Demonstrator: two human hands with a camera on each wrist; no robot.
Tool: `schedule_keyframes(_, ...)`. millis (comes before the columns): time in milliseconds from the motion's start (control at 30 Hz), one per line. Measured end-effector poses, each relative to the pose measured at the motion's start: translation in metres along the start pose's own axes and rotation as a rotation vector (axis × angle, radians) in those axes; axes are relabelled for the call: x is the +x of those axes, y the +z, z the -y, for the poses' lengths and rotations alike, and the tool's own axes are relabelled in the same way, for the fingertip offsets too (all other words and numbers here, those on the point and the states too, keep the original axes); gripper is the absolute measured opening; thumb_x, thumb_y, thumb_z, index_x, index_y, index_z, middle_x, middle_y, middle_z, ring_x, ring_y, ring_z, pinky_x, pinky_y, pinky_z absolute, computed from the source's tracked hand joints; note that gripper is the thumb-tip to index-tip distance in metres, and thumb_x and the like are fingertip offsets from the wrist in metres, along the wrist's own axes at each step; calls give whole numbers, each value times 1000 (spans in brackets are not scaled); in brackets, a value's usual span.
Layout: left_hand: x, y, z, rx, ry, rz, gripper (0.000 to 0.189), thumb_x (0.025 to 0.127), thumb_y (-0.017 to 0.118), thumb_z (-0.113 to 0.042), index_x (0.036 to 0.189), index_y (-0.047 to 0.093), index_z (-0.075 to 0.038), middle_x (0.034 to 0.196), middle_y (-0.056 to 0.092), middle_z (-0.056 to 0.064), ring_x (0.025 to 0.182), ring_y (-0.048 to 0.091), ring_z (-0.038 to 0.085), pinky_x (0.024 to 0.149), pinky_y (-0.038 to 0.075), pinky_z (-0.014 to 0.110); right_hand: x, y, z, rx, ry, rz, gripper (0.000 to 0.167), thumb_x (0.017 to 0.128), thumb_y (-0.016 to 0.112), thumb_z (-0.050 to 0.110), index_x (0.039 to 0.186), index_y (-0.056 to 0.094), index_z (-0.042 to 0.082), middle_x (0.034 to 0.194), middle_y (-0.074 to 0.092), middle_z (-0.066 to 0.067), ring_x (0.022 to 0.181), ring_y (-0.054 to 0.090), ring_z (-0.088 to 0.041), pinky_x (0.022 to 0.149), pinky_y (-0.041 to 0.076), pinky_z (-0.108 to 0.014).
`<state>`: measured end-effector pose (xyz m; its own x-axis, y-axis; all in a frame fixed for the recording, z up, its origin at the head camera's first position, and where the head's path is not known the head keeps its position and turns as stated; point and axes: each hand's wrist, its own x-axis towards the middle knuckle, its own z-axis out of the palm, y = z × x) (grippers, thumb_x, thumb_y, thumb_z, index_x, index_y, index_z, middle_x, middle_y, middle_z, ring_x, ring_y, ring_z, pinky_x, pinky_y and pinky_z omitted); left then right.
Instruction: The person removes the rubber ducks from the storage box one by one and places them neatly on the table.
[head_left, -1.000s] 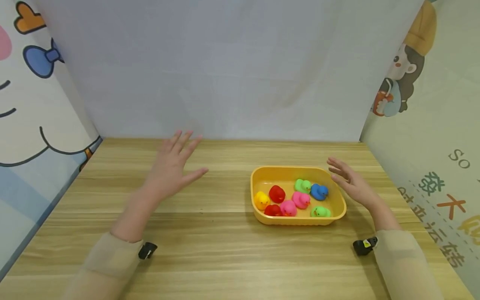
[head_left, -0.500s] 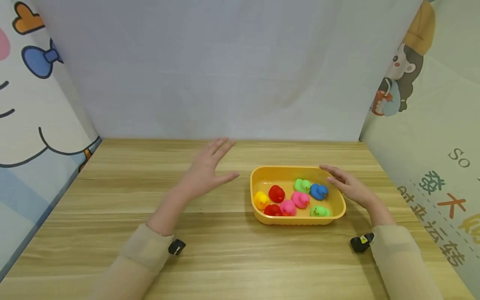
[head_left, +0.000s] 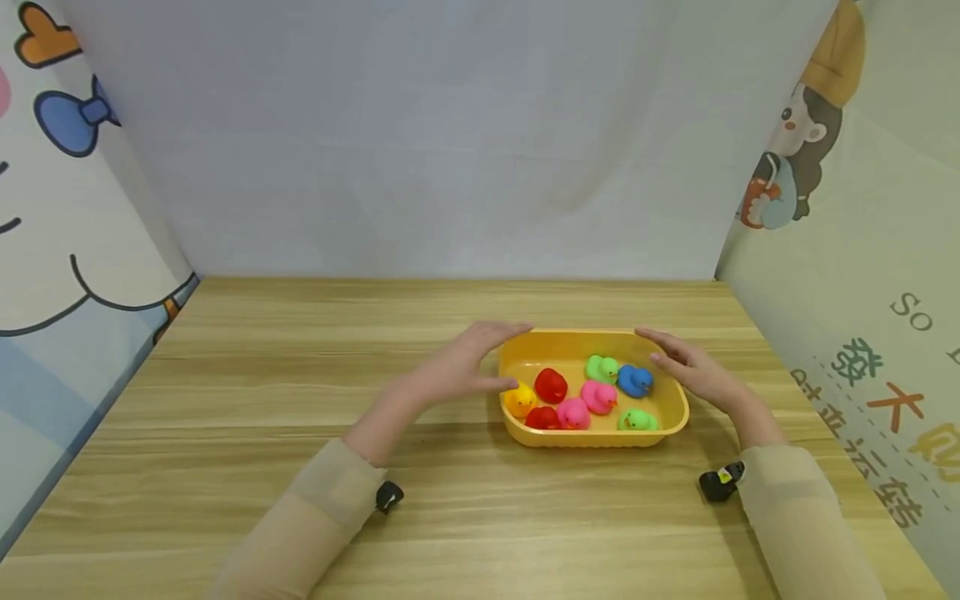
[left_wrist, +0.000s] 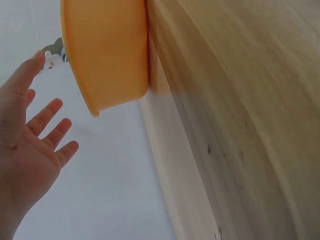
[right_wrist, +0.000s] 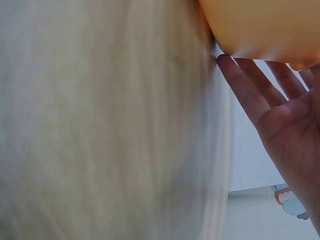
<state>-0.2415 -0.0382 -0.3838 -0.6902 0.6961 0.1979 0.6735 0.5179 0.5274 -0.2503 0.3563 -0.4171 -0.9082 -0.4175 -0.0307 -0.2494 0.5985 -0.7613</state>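
Note:
A yellow plastic basin (head_left: 592, 439) stands on the right half of the table, holding several small rubber ducks: a yellow duck (head_left: 521, 400), red ducks (head_left: 551, 386), pink ducks (head_left: 598, 397), green ducks (head_left: 638, 420) and a blue duck (head_left: 635, 381). My left hand (head_left: 468, 362) is spread at the basin's left end, thumb tip overlapping the rim by the yellow duck. In the left wrist view its fingers are apart from the basin wall. My right hand (head_left: 693, 371) lies along the right end, its nearly straight fingers (right_wrist: 242, 90) against the outer wall in the right wrist view.
The wood-grain table (head_left: 300, 358) reaches back to a pale cloth backdrop (head_left: 450, 150). Printed cartoon panels close off the left (head_left: 82, 208) and the right side. A small black camera (head_left: 388, 497) sits on each sleeve cuff.
My left hand has moved right across the table to the basin's left end, turning palm inward. My right hand has shifted slightly left against the basin's right end. Basin and ducks stay put.

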Motion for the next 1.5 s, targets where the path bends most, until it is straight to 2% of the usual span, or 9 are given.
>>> schedule_keyframes(133, 7, 7, -1, -34, 20, 99, 72, 85, 71, -29, 147, 35, -18, 145, 42, 2, 131, 39, 22, 111, 32, 37, 2, 0, 1, 7, -7, 6, 48, 101, 43, 24, 148, 32, 18, 153, 27, -13, 140, 23, -37, 107, 25, -61)
schedule_keyframes(233, 10, 10, -1, -66, 17, 158, 68, 85, 71, -24, 144, 39, -16, 138, 50, 4, 121, 47, 25, 103, 39, 37, 3, 0, 2, 10, -10, 19, 48, 101, 43, 24, 148, 32, 17, 153, 26, -14, 140, 22, -38, 107, 24, -61)
schedule_keyframes(333, 14, 12, 0, -63, 4, 195, 60, 85, 71, -21, 139, 47, -14, 129, 57, 7, 111, 53, 25, 95, 44, 36, 3, -2, 2, 7, -8, 26, 49, 101, 44, 24, 148, 32, 16, 153, 26, -14, 139, 23, -38, 106, 26, -61)
schedule_keyframes(533, 24, 10, 3, -27, -5, 255, 42, 85, 71, -18, 124, 62, -7, 120, 64, 7, 112, 57, 22, 97, 46, 34, 4, -4, 1, 4, -6, 36, 49, 101, 45, 23, 147, 32, 15, 153, 25, -14, 139, 22, -40, 106, 27, -60)
schedule_keyframes(667, 29, 8, 3, -23, -31, 318, 35, 85, 71, -18, 118, 66, -9, 116, 66, 3, 111, 57, 20, 97, 46, 33, 3, -4, -1, 23, 7, 47, 50, 101, 46, 24, 148, 32, 16, 154, 24, -14, 140, 20, -41, 106, 26, -61)
schedule_keyframes(900, 36, 9, -1, 12, -16, 392, 27, 83, 73, -18, 108, 71, -10, 104, 68, 0, 99, 59, 19, 89, 47, 28, 3, -4, -4, 64, -7, 65, 50, 101, 45, 25, 148, 31, 20, 155, 22, -12, 141, 17, -41, 106, 25, -61)
schedule_keyframes(1167, 39, 14, -7, 84, -68, 414, 22, 83, 74, -21, 103, 73, -14, 95, 68, -5, 88, 56, 12, 83, 48, 24, 2, -3, 0, 36, 5, 50, 50, 101, 45, 26, 148, 31, 21, 154, 25, -12, 137, 27, -38, 104, 30, -60)
schedule_keyframes(1300, 40, 16, -8, 98, -66, 407, 20, 83, 73, -21, 102, 73, -14, 93, 67, -6, 87, 56, 13, 82, 48, 25, 0, -1, 3, 24, 25, 29, 51, 100, 47, 26, 148, 32, 20, 154, 25, -13, 139, 24, -40, 105, 25, -63)
schedule_keyframes(1500, 39, 16, -9, 129, -71, 384, 20, 85, 71, -20, 104, 73, -15, 101, 69, -4, 95, 59, 14, 90, 48, 28, 1, 0, 5, 40, 14, 30, 52, 99, 50, 22, 148, 32, 18, 155, 22, -13, 141, 14, -42, 106, 19, -66)
